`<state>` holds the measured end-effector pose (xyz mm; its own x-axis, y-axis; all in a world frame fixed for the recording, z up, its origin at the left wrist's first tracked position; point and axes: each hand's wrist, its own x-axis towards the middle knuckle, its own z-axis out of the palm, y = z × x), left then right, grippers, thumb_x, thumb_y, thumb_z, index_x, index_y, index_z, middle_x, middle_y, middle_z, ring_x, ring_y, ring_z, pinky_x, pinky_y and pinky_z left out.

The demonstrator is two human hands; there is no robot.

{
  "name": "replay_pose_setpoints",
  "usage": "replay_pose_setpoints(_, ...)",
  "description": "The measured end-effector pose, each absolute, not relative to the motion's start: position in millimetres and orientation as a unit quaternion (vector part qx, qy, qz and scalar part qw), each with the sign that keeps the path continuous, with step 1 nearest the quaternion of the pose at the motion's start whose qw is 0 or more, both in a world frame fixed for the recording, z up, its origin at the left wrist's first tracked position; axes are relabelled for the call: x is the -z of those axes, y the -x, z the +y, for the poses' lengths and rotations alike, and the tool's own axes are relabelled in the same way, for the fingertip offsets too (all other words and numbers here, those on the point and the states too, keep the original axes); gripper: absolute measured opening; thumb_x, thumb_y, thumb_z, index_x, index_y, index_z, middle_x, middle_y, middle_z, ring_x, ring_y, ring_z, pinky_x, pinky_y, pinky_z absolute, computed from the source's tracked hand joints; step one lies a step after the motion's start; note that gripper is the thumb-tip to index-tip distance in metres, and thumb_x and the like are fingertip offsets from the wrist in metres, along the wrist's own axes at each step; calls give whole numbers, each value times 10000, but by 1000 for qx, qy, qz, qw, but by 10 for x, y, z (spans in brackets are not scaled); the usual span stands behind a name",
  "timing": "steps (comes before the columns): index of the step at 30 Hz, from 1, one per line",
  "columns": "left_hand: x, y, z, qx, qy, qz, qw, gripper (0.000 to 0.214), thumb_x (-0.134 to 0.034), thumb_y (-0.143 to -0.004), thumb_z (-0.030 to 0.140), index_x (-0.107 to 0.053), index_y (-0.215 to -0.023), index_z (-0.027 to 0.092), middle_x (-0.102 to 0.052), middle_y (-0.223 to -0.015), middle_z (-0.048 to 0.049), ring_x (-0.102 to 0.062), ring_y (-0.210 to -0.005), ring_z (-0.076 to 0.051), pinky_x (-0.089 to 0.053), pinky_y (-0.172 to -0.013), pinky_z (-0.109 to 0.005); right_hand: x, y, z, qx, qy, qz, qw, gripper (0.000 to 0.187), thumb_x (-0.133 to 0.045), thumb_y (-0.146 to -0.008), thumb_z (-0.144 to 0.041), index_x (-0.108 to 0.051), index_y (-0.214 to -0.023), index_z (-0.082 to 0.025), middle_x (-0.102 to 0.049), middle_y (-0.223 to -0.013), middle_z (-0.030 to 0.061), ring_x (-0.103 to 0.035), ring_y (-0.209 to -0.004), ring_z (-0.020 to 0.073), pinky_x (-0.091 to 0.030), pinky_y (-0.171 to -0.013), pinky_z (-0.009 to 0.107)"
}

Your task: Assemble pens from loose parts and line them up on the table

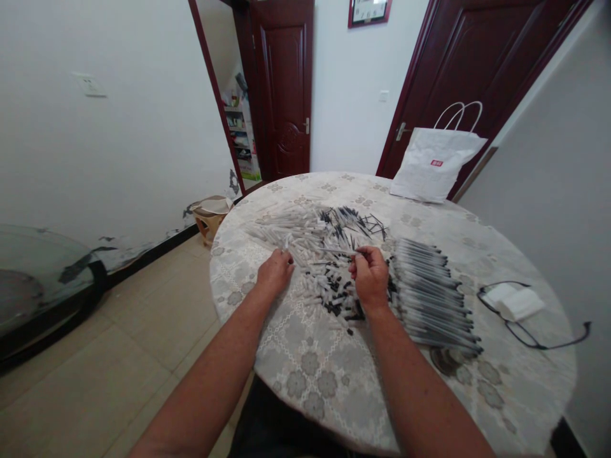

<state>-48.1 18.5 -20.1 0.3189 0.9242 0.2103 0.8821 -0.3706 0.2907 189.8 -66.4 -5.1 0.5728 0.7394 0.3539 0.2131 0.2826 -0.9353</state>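
White paper bag [435,166] with handles, black-framed glasses [541,347], white tissue [521,304], wall clock [370,11], dark-red doors [286,83]

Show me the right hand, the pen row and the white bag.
Right hand [372,278], head view: back of hand.
Pen row [432,294], head view: middle barrels.
White bag [431,174], head view: front face.

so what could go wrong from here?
1. The right forearm lies close beside the row of pen-like sticks; a sideways swing could skew it.
2. Small black pieces lie loose beside the right hand; a brush could scatter them.
3. The dark-framed glasses lie near the right edge of the table; a bump might push them off.
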Motion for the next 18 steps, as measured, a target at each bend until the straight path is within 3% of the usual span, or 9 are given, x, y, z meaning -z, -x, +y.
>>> replay_pose_setpoints(3,228,498,169,-184,-811,549,80,156,-582,-905,265,-663,-1026,209,-642,-1087,-109,-637,-987,-251,-461,-836,-333,57,-1901,-671,-197,565,-424,680,188,-544,-854,-318,-592,-989,-197,-628,-651,-45,-557,-532,122,-446,-537,226)
replay_pose_setpoints(6,248,521,175,-275,-788,528,155,211,-580,-900,239,-664,-1090,201,-673,-1011,-103,-640,-976,-252,-466,-878,-355,54,-1890,-678,-210,560,-424,680,179,-544,-831,-301,-586,-970,-198,-622,-636,-45,-563,-537,124,-448,-535,223)
replay_pose_setpoints(9,200,492,188,-396,-691,494,350,293,-580,-903,265,-662,-1177,195,-679,-912,-70,-646,-766,-186,-517,-768,-323,52,-1866,-683,-235,554,-419,680,170,-536,-805,-285,-582,-945,-200,-626,-629,-45,-556,-514,123,-431,-493,213)
replay_pose_setpoints(12,68,414,194,-461,-512,411,597,257,-636,-873,285,-680,-1095,164,-667,-846,-45,-592,-583,-114,-543,-606,-272,59,-1836,-683,-250,549,-411,683,166,-544,-793,-285,-589,-929,-200,-650,-653,-35,-548,-494,120,-409,-455,207)
replay_pose_setpoints(14,-37,352,195,-490,-404,361,683,205,-702,-829,244,-671,-1004,142,-680,-840,-48,-621,-600,-104,-577,-629,-270,65,-1818,-683,-249,548,-414,683,178,-553,-808,-302,-613,-934,-192,-660,-662,-27,-545,-496,119,-414,-463,212)
replay_pose_setpoints(18,-165,218,199,-528,-310,327,720,173,-729,-797,157,-631,-937,131,-736,-914,-98,-721,-771,-168,-614,-731,-317,62,-1790,-692,-227,552,-435,674,267,-548,-858,-351,-685,-992,-166,-685,-696,2,-555,-524,125,-453,-518,238)
